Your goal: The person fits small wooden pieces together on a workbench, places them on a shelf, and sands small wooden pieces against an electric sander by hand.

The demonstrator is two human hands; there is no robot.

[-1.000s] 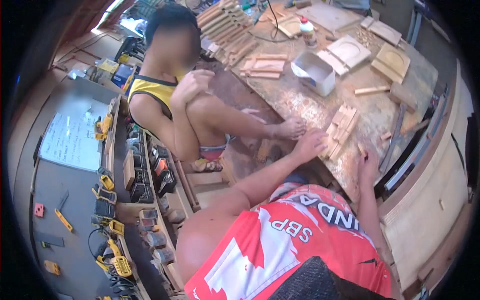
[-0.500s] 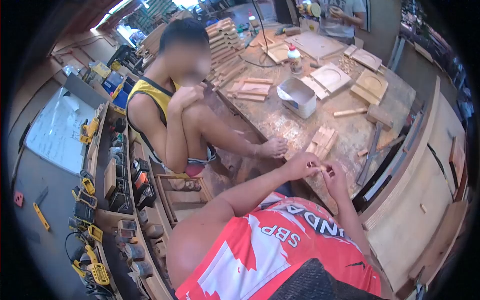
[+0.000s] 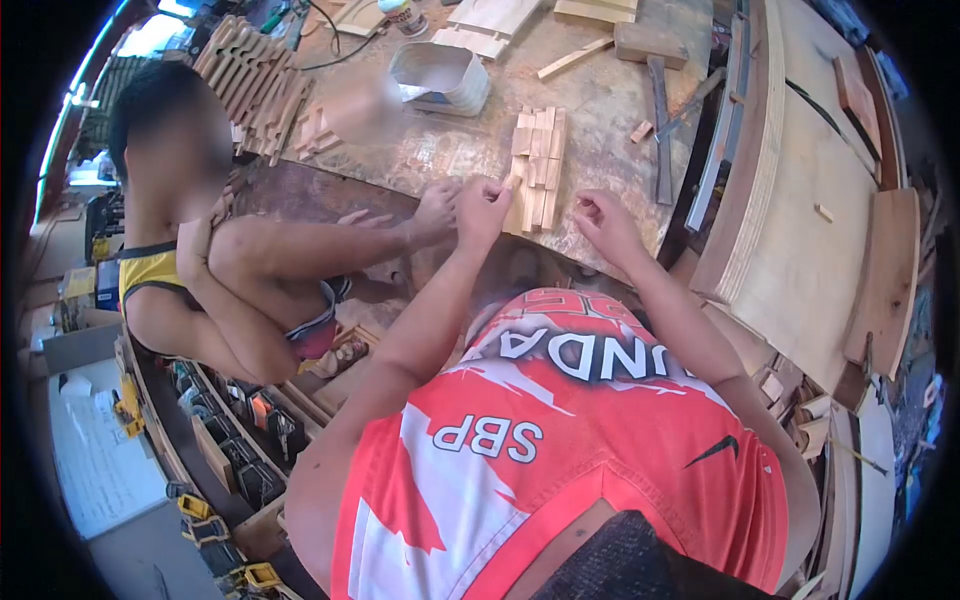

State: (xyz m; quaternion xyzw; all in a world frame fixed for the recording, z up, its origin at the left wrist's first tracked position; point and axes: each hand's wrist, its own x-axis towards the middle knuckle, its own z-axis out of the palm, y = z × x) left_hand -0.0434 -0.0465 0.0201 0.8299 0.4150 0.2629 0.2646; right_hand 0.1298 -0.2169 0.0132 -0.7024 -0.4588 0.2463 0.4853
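My left hand is closed in a pinch at the left side of a stack of wooden pieces near the table's edge. A small light wooden piece shows at its fingertips. To the right of the stack, my right hand is raised over the table with its fingers curled together. Whatever may be between those fingers is too small to make out. The stacked pieces are pale, notched blocks lying side by side.
A person sits at the left, one foot on the table near my left hand. A white plastic tub, a wooden mallet, a glue bottle and wooden strips lie farther back. Plywood sheets lean at the right.
My hands were together on a small light piece; now they are apart, the left beside the stack and the right off to its right. The view has tilted down and shifted.
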